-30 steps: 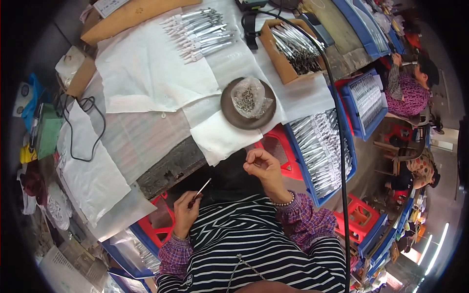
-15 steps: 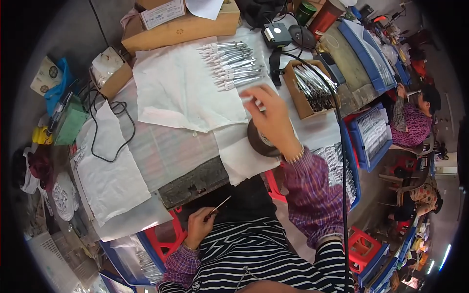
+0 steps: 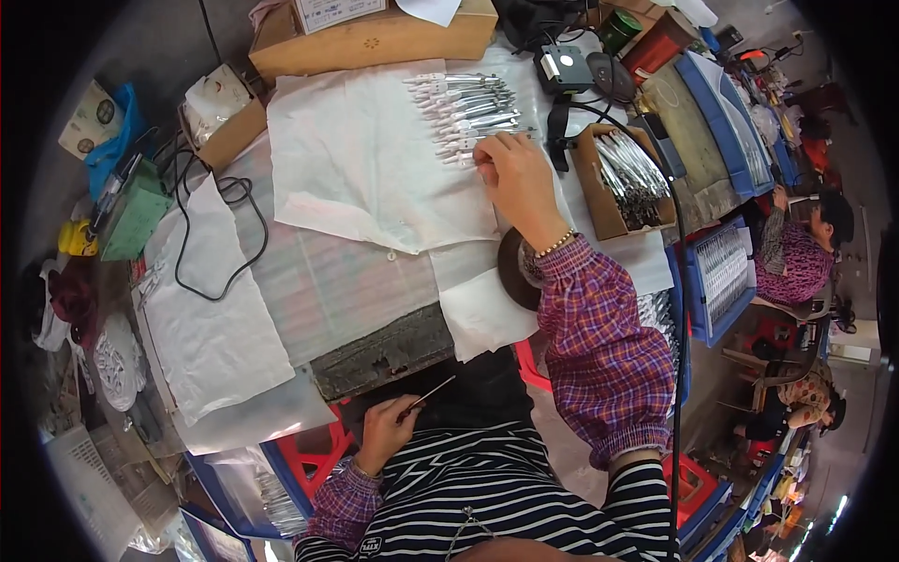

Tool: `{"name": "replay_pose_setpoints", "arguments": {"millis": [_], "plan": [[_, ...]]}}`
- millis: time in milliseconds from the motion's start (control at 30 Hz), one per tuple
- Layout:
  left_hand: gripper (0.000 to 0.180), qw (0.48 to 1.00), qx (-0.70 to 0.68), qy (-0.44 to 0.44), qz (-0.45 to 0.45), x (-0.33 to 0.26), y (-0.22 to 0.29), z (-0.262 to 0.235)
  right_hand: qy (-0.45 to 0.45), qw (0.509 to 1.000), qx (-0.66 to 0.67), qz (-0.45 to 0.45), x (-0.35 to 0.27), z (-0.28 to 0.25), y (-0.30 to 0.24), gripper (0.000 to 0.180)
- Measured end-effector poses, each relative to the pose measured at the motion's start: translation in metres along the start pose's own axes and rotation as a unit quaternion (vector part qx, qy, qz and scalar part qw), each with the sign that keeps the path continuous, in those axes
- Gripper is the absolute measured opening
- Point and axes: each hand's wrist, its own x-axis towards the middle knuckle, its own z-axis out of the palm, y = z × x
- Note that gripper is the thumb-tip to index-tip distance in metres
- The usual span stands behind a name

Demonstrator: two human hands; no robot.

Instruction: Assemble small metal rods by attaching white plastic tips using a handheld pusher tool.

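Near my lap, my left hand [image 3: 387,435] is closed round the dark handle of a thin rod-shaped tool [image 3: 433,391], its slim shaft pointing up and right. My right hand [image 3: 517,178] reaches over the bench to the lower end of a row of slim silvery metal pieces with white ends [image 3: 468,108]. Its fingers are curled together beside the lowest pieces, and what they grip, if anything, is hidden. The row lies on a white sheet [image 3: 356,169]. A round brown object [image 3: 513,272] is partly covered by my right wrist and sleeve.
At the right stands a cardboard box [image 3: 618,187] full of silvery pieces, with a black cable passing beside it. Blue trays [image 3: 721,281] hold more pieces. A long yellow-brown box [image 3: 375,47] lies at the back. Another person [image 3: 801,248] sits at the far right.
My right hand has moved up to the lower end of the row, and its spread fingers have curled together. My left hand keeps the tool. The whole view has shifted slightly.
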Motion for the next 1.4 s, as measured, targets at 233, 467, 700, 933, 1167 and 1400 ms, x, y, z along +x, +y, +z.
{"name": "replay_pose_setpoints", "arguments": {"millis": [233, 467, 700, 933, 1167, 1400], "plan": [[0.016, 1.000, -0.009, 0.010, 0.009, -0.003, 0.002, 0.004, -0.002, 0.925, 0.370, 0.083, -0.049, -0.068, -0.067, 0.026], [0.024, 0.997, -0.047, -0.059, -0.021, -0.004, 0.033, -0.004, -0.192, 0.737, 0.554, 0.338, -0.189, -0.089, -0.086, 0.023], [0.034, 0.992, -0.039, -0.117, -0.002, -0.002, 0.062, -0.005, -0.180, 0.667, 0.553, 0.466, -0.255, -0.065, -0.089, 0.022], [0.029, 0.990, -0.097, -0.099, -0.040, -0.008, 0.061, -0.002, -0.184, 0.621, 0.587, 0.485, -0.259, -0.064, -0.088, 0.023], [0.026, 0.988, -0.108, -0.097, -0.044, -0.002, 0.059, 0.003, -0.157, 0.360, 0.741, 0.545, -0.264, -0.065, -0.074, 0.021], [0.024, 0.986, -0.122, -0.106, -0.049, 0.000, 0.055, 0.007, -0.144, 0.253, 0.773, 0.563, -0.270, -0.065, -0.072, 0.022]]}}
